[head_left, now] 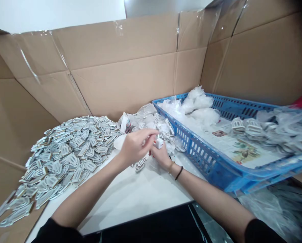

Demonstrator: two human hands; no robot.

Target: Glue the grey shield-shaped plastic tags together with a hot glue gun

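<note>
Working over a white tabletop (141, 199), a person brings both hands together, the left hand (134, 146) curled with its fingertips pinching a small white piece with a red mark (158, 143), while the right hand (162, 156) cups beneath it; whether the right fingers grip that piece cannot be told. A grey-and-white shaped badge (141, 164) hangs just below the left hand. Left of the hands spreads a large heap of similar badges (65, 158). Just beyond the hands lie crumpled clear bags (146, 119). To the right stands a blue plastic crate (211, 165) holding bagged badges (257, 130). Cardboard walls (125, 77) enclose the bench.
</note>
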